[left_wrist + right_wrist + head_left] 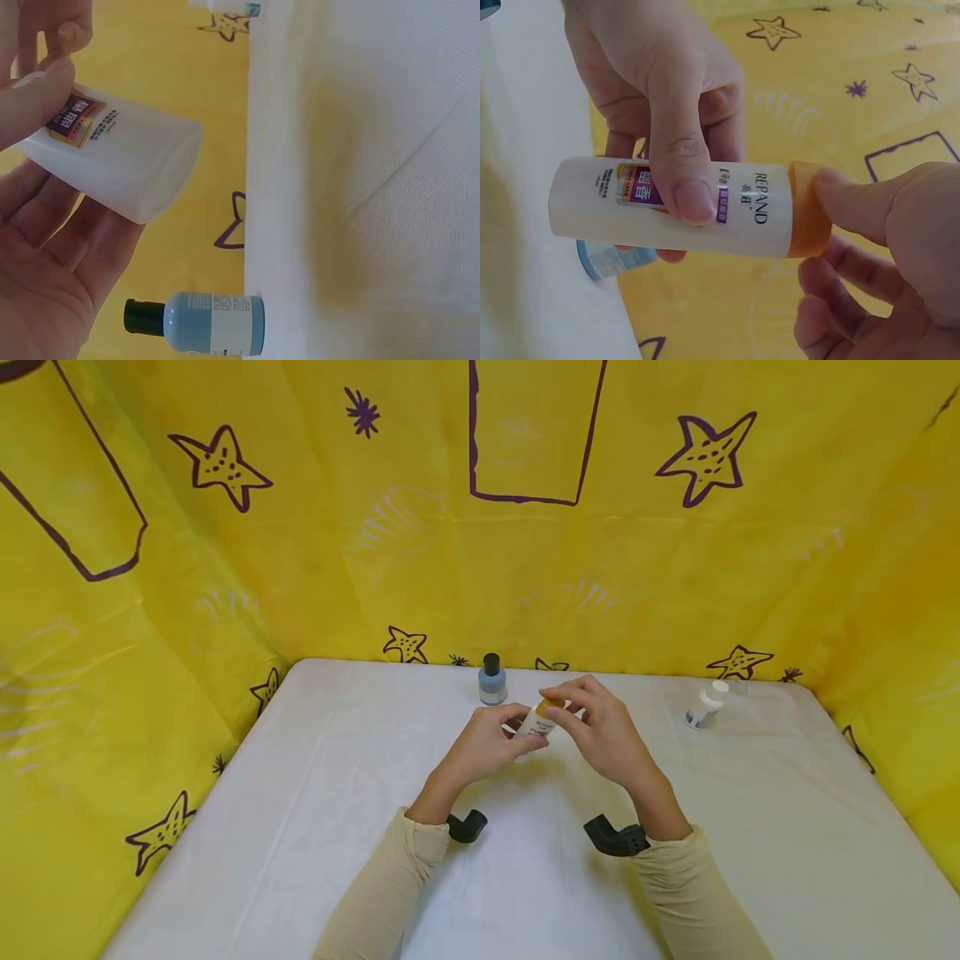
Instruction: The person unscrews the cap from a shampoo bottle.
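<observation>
My left hand (483, 747) grips a white shampoo-style bottle (592, 214) with a purple and gold label, its thumb lying across the label. The bottle is held tilted above the table, base toward the lower left in the head view. At its upper end sits an orange cap (810, 214), which my right hand (607, 739) pinches between thumb and fingers. In the left wrist view the bottle's base (172, 176) faces the table side, while the cap end is mostly behind the thumb.
A blue bottle with a black cap (492, 683) stands just beyond my left hand. Farther right stands a small white bottle (706, 707). The white-covered table (322, 860) meets yellow cloth walls (450, 568) at its back and sides. Dark curved mounts (617, 837) sit at both wrists.
</observation>
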`<control>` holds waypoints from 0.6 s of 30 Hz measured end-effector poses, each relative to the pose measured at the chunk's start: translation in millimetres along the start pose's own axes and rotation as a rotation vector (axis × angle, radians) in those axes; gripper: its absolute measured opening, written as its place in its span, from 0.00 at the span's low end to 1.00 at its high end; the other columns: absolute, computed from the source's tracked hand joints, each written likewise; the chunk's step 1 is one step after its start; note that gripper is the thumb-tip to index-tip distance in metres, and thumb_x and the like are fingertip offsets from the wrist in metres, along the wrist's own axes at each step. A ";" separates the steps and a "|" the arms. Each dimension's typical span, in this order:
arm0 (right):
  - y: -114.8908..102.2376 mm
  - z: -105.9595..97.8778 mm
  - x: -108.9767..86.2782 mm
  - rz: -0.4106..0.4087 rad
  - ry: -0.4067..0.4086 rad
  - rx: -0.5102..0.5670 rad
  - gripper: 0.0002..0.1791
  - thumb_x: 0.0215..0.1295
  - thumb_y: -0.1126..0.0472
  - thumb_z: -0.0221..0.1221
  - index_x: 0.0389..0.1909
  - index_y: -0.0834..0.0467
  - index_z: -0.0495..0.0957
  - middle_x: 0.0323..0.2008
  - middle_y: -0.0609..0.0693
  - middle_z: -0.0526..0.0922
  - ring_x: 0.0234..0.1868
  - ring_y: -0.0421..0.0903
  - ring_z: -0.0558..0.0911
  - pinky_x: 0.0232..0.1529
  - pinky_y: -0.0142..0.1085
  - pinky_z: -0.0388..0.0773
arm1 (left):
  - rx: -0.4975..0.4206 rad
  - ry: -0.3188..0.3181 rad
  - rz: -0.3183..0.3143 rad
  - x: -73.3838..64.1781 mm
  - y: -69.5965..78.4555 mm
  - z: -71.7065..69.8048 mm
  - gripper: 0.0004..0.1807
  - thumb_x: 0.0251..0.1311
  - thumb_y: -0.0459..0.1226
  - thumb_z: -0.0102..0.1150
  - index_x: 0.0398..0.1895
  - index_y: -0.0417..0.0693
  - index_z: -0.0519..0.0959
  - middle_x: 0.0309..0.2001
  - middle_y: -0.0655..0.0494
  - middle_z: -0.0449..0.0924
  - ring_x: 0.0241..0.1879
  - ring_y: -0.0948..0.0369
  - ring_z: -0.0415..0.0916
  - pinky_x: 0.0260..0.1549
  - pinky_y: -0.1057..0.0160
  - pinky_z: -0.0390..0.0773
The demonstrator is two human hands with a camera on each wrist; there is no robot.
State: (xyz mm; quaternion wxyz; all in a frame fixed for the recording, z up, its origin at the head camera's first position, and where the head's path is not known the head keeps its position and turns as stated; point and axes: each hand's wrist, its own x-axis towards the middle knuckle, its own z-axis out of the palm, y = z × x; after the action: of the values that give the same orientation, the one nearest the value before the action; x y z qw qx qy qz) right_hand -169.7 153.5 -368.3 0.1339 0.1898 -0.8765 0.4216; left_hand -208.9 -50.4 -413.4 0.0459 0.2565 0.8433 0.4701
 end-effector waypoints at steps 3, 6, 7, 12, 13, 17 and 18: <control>-0.6 -0.9 0.3 -0.019 -0.027 -0.005 0.16 0.70 0.60 0.63 0.57 0.53 0.84 0.53 0.49 0.82 0.41 0.43 0.78 0.40 0.32 0.76 | 0.012 0.011 0.000 0.0 -1.0 -1.0 0.19 0.60 0.49 0.72 0.51 0.54 0.84 0.43 0.59 0.87 0.40 0.61 0.83 0.37 0.66 0.84; -1.1 -3.3 -0.2 -0.030 -0.054 -0.001 0.18 0.70 0.61 0.63 0.59 0.53 0.82 0.59 0.49 0.82 0.45 0.44 0.80 0.42 0.33 0.78 | 0.016 0.015 -0.001 0.1 -1.6 -1.4 0.19 0.60 0.48 0.72 0.51 0.53 0.84 0.43 0.58 0.88 0.41 0.61 0.84 0.37 0.66 0.85; -1.1 -4.1 -0.3 -0.028 -0.064 0.009 0.19 0.70 0.61 0.63 0.61 0.54 0.81 0.60 0.49 0.81 0.47 0.45 0.81 0.43 0.34 0.78 | 0.012 0.016 -0.002 0.0 -1.8 -1.5 0.19 0.60 0.48 0.72 0.51 0.53 0.84 0.43 0.58 0.88 0.41 0.61 0.84 0.37 0.66 0.85; -1.1 -3.9 -1.3 0.053 -0.088 0.081 0.29 0.69 0.55 0.66 0.70 0.52 0.72 0.64 0.53 0.75 0.53 0.52 0.80 0.49 0.40 0.78 | -0.012 0.013 0.006 -0.4 -3.0 -1.5 0.17 0.59 0.48 0.73 0.49 0.54 0.84 0.41 0.61 0.87 0.41 0.62 0.84 0.38 0.65 0.85; -1.0 -3.1 -1.3 0.076 -0.084 0.088 0.30 0.68 0.54 0.66 0.70 0.52 0.72 0.62 0.54 0.75 0.53 0.53 0.80 0.50 0.41 0.77 | -0.014 0.009 0.008 -0.3 -3.3 -1.4 0.17 0.59 0.49 0.73 0.48 0.55 0.84 0.41 0.63 0.87 0.41 0.63 0.83 0.39 0.65 0.85; -0.3 1.7 -0.5 0.155 -0.054 0.066 0.29 0.67 0.49 0.67 0.66 0.55 0.74 0.52 0.56 0.75 0.50 0.53 0.78 0.51 0.43 0.77 | -0.018 -0.001 0.024 0.4 -4.1 -0.5 0.17 0.58 0.50 0.74 0.47 0.58 0.84 0.40 0.65 0.85 0.42 0.64 0.82 0.43 0.65 0.85; 0.1 2.8 -0.3 0.163 -0.047 0.060 0.29 0.66 0.49 0.68 0.64 0.55 0.75 0.50 0.56 0.75 0.49 0.53 0.78 0.51 0.43 0.77 | -0.016 -0.003 0.029 0.7 -4.4 -0.1 0.17 0.58 0.50 0.74 0.47 0.59 0.84 0.40 0.66 0.85 0.42 0.64 0.82 0.44 0.64 0.84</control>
State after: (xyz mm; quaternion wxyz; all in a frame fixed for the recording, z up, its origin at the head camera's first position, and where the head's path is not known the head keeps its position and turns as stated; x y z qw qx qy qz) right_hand -169.7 151.4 -370.2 0.0729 0.1318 -0.8788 0.4528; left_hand -211.2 -52.1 -416.8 0.0423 0.2688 0.8357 0.4770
